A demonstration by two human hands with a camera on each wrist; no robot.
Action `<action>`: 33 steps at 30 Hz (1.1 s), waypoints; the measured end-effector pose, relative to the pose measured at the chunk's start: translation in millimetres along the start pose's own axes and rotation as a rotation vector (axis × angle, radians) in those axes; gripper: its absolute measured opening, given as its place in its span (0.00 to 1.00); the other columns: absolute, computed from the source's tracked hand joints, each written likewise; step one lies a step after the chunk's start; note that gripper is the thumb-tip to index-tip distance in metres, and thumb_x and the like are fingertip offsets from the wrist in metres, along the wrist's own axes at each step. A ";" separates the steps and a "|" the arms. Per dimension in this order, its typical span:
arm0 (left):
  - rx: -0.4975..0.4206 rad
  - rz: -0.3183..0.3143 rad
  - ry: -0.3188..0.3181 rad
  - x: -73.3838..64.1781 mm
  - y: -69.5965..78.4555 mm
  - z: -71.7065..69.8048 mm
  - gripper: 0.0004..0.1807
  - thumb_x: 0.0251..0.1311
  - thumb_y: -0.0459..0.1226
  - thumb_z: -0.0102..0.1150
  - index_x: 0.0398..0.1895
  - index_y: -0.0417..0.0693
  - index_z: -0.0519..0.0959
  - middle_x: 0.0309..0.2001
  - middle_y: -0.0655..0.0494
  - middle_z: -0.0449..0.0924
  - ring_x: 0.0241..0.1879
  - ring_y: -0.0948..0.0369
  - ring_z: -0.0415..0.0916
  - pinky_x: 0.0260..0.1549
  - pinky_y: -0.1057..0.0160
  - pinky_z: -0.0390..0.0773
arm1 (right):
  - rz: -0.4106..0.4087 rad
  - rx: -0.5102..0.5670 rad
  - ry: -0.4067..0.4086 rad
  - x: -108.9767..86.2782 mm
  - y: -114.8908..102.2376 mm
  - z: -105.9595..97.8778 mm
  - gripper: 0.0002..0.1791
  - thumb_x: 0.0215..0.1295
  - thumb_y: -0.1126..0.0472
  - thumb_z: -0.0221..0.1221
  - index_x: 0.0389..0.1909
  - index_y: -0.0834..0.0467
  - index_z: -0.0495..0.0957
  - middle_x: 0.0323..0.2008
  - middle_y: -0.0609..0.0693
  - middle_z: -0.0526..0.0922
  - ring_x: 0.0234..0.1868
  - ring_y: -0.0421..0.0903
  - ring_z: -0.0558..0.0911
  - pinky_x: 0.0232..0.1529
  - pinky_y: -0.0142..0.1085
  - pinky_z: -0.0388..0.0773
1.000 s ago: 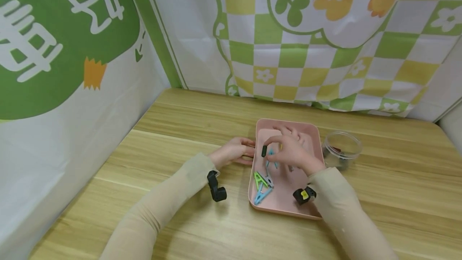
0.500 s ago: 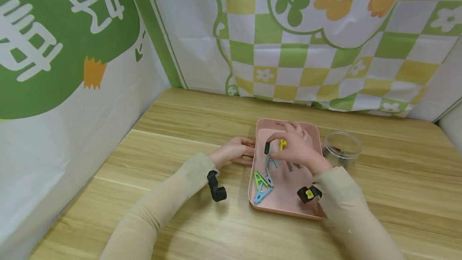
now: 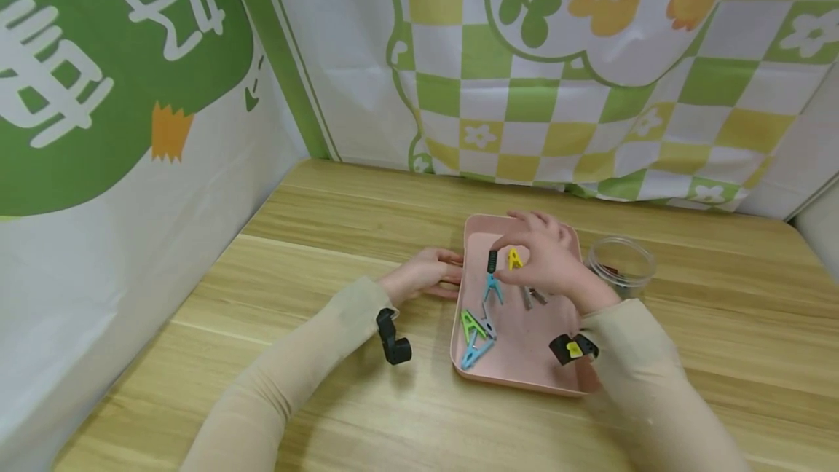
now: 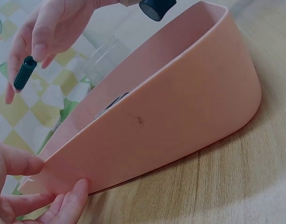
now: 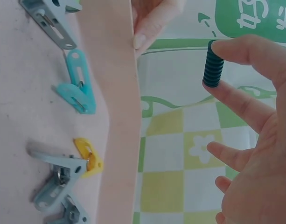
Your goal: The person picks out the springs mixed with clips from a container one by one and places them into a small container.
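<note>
My right hand [image 3: 540, 261] pinches a dark green ridged cylinder [image 5: 213, 64] between thumb and index finger, above the pink tray [image 3: 518, 383]. The other fingers spread away from it. Against the tray's left outer wall rests my left hand [image 3: 429, 273], one fingertip at the rim and others lower on the side in the left wrist view. Inside the tray lie a yellow clothespin [image 3: 515, 259], a turquoise clothespin [image 5: 81, 86], a green clothespin [image 3: 470, 326], a light blue clothespin [image 3: 476, 353] and several grey ones, including a grey clothespin [image 5: 59, 179].
A clear round jar [image 3: 623, 262] with small dark items inside stands right beside the tray. The wooden table [image 3: 314, 239] extends around both. Printed cloth [image 3: 485, 93] hangs behind, and another panel rises at the left.
My right hand has shifted right and slightly up with the ridged cylinder, uncovering more of the yellow and turquoise clothespins. The left hand has stayed at the tray wall.
</note>
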State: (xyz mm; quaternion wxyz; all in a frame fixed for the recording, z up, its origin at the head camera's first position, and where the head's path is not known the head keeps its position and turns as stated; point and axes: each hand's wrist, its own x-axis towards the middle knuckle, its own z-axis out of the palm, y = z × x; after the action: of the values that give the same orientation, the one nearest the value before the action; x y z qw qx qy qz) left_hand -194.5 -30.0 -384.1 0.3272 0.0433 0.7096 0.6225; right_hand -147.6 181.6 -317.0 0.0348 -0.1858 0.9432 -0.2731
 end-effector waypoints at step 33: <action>-0.020 -0.004 0.008 1.1 0.5 1.2 0.25 0.66 0.29 0.49 0.66 0.31 0.61 0.57 0.34 0.72 0.54 0.46 0.74 0.50 0.53 0.81 | -0.070 -0.029 0.256 -50.0 40.6 -39.8 0.17 0.49 0.64 0.70 0.42 0.60 0.82 0.69 0.65 0.54 0.68 0.71 0.40 0.57 0.74 0.31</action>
State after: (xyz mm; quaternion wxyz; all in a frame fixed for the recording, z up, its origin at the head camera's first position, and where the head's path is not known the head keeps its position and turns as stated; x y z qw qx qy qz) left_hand -194.9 -28.3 -384.1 0.3261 0.0360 0.7048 0.6290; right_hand -121.3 251.7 -306.5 -0.0982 -0.1825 0.9368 -0.2818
